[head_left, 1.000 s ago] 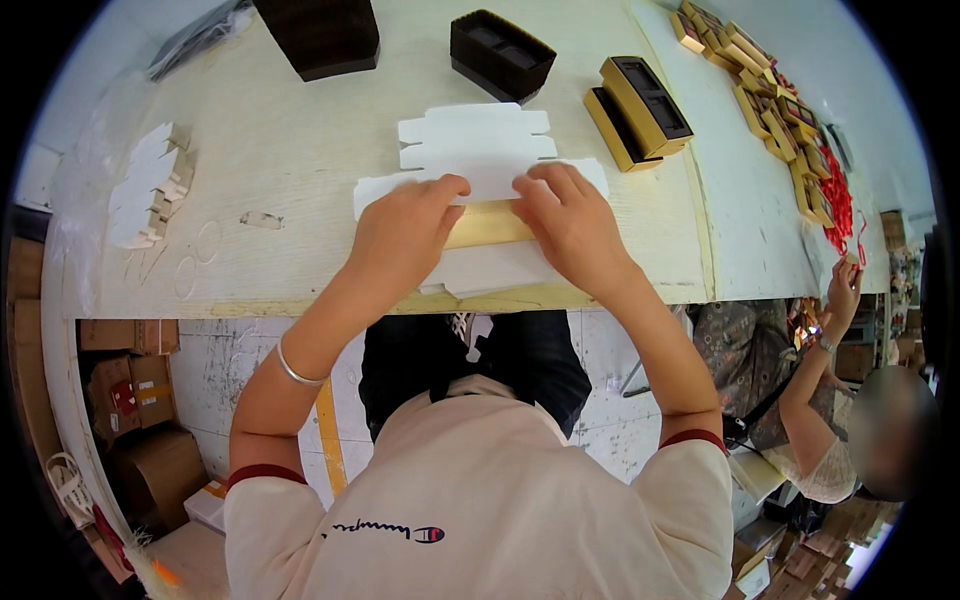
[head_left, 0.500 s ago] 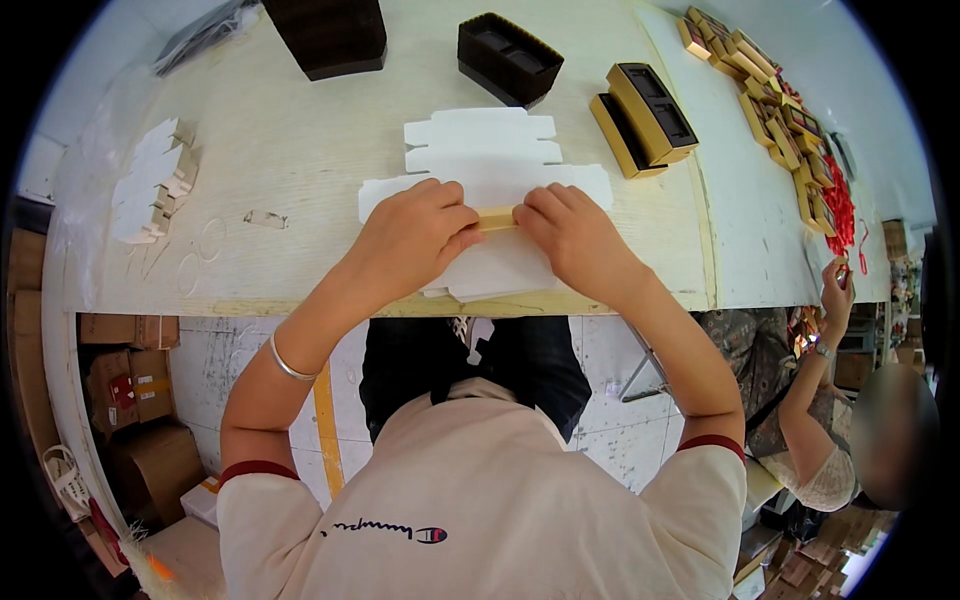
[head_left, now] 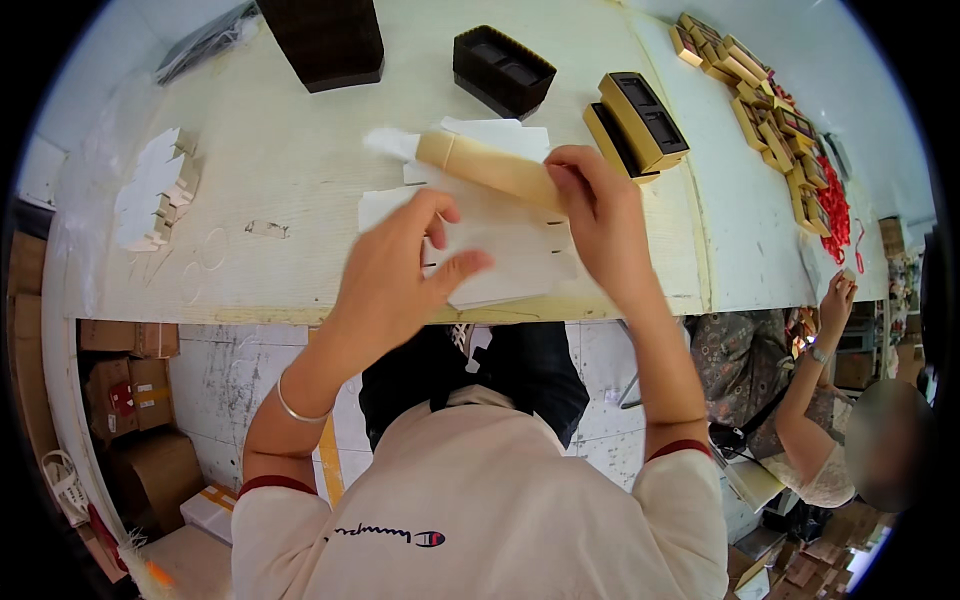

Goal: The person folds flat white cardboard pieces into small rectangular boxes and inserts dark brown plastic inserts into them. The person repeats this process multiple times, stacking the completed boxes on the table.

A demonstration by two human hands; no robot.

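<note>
Half a second ago both hands gripped the gold card (head_left: 490, 175) close to the body; now the left hand (head_left: 400, 255) has let go, thumb spread and fingers loosely bent, while the right hand (head_left: 605, 215) alone grasps it. The card runs from the right hand's fingers leftward and away, slanting above flat white card blanks (head_left: 500, 250), its far end blurred. The blanks lie near the front edge of the pale counter (head_left: 290, 280). Beyond them stand paired gold boxes (head_left: 640, 125), a dark tray (head_left: 500, 70) and a tall dark stack (head_left: 328, 45). Farther right, a co-worker's hand (head_left: 838, 295) is raised near red ribbon (head_left: 833, 215).
</note>
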